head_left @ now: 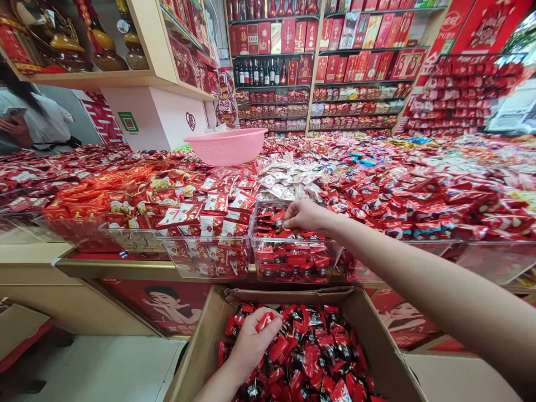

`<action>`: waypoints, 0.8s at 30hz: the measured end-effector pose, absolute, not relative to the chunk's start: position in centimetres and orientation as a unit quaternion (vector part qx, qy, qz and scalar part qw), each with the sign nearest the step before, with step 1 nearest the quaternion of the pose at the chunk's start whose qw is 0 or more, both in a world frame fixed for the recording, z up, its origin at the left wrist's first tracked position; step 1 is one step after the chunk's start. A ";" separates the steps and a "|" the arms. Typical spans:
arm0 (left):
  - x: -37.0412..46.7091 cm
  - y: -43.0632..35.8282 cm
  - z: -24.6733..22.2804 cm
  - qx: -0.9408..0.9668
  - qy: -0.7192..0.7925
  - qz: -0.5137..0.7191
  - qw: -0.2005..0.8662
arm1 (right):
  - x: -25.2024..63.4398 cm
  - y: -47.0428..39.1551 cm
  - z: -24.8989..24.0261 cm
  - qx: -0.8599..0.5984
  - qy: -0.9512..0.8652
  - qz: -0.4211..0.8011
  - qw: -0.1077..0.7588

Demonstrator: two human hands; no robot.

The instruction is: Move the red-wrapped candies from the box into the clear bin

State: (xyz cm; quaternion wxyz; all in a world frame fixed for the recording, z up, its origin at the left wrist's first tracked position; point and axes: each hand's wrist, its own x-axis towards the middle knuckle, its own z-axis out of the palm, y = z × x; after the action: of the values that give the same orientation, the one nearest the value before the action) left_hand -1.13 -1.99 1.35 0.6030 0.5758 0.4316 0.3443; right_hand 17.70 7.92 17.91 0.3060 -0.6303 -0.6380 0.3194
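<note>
My left hand (256, 340) is inside an open cardboard box (196, 357), its fingers closed on a red candy packet (265, 320). Many small red-and-black candy packets (312, 363) fill the box around it. Above the counter, my right hand (305, 215) is over a clear plastic bin (288, 241) of similar red-and-black packets. Its thumb and fingers pinch a small dark packet (278, 220), partly hidden by the fingertips.
To the left stands a clear bin of red-and-white packets (215, 223). White packets (288, 176) lie behind the right hand. A pink plastic basket (228, 146) rests on the candy. Shelves (274, 54) of boxes and bottles line the back. A person (36, 117) holds a phone at left.
</note>
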 end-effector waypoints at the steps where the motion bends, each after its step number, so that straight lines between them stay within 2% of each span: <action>1: -1.2 -2.0 1.5 0.579 0.430 0.341 0.603 | 17.3 8.7 17.6 -0.634 -0.628 0.361 0.270; 3: -1.3 -2.0 1.6 0.583 0.427 0.335 0.604 | 16.3 9.6 17.0 -0.637 -0.623 0.395 0.222; 6: -1.5 -1.9 1.4 0.577 0.430 0.329 0.612 | 15.5 9.7 16.6 -0.650 -0.632 0.382 0.179; 10: -1.5 -1.7 1.1 0.566 0.431 0.330 0.621 | 15.7 9.7 16.6 -0.669 -0.653 0.330 0.132; 14: -1.6 -1.5 0.8 0.560 0.429 0.333 0.626 | 16.2 9.9 17.2 -0.672 -0.684 0.256 0.121; 16: -1.7 -1.3 0.8 0.536 0.437 0.348 0.633 | 16.4 8.9 17.9 -0.663 -0.703 0.200 0.165; 20: -1.8 -0.7 1.4 0.495 0.441 0.397 0.635 | 16.0 3.4 18.2 -0.523 -0.773 0.094 0.346; 21: -1.7 -0.6 1.8 0.493 0.434 0.409 0.634 | 15.7 1.6 17.4 -0.491 -0.785 0.109 0.361; 24: -0.9 -0.5 3.0 0.499 0.404 0.437 0.631 | 14.7 -2.7 13.2 -0.498 -0.775 0.215 0.325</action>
State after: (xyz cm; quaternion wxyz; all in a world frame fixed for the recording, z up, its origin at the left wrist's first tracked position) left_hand -0.94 -0.50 3.01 0.6306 0.4985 0.4037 0.4369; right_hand 14.74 -2.70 13.21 0.3248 -0.4984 -0.7746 0.2147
